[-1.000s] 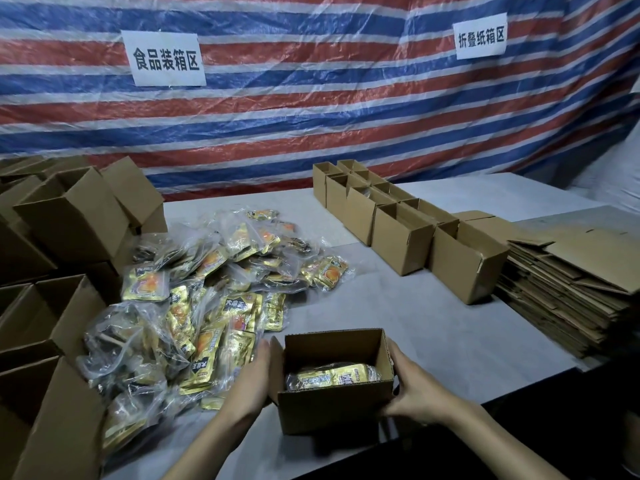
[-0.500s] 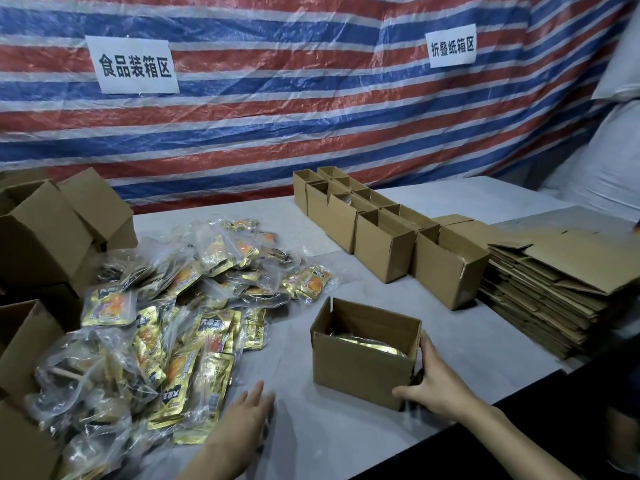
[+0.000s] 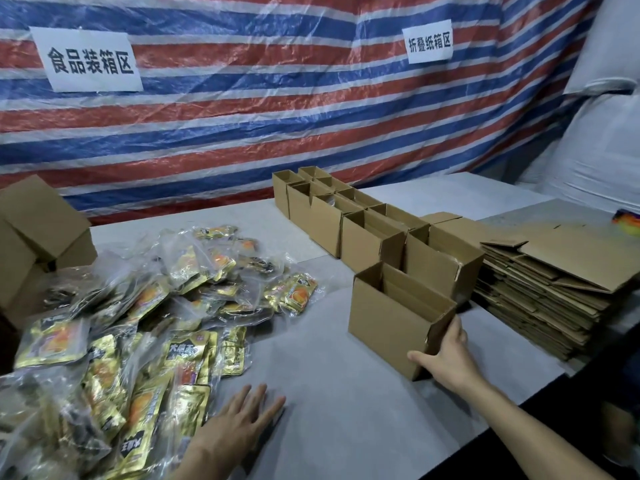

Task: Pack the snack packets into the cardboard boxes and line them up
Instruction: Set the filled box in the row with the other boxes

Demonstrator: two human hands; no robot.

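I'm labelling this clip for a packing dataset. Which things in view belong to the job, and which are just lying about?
Part of the job:
- open box gripped by the right hand
- row of boxes it is joining
- pile of snack packets beside the left hand

Lying about:
- stack of flat cardboard
- two wall signs
- striped tarpaulin

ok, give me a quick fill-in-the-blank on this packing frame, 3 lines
1. The ____ hand grips the open cardboard box.
2. The left hand rests flat on the ____, beside the snack packets.
3. Flattened cartons are stacked to the ____ of the box row.

Missing: right; table; right
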